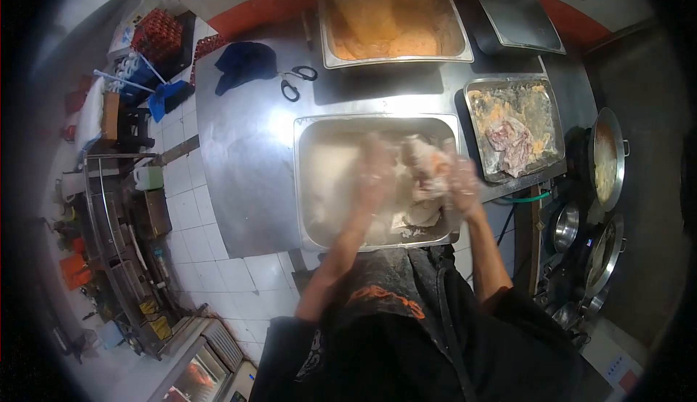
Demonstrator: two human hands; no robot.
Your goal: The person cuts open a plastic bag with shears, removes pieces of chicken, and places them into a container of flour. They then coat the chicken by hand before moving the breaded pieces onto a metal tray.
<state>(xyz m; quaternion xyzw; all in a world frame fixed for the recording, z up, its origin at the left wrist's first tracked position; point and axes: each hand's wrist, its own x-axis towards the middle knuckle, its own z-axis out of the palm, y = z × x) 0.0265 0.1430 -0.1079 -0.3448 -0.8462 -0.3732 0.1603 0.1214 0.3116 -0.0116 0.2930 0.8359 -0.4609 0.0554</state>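
A steel pan of white flour (319, 177) sits before me on the metal table. Inside its right half is a flour-coated piece of raw chicken (428, 167), blurred by motion. My right hand (462, 184) grips this piece at its right side, its fingers partly smeared. Left of the chicken, my left hand (374, 173) is over the flour, dusted white and too blurred to show its fingers clearly. Clumps of flour (412, 229) lie near the pan's front right corner.
Behind stands a deep pan of orange batter (392, 43) beside an empty steel pan (517, 14). A shallow tray (555, 122) at right holds floured raw meat (510, 141). Scissors (292, 86) and a dark cloth (245, 66) lie at left. Large woks (608, 159) stand far right.
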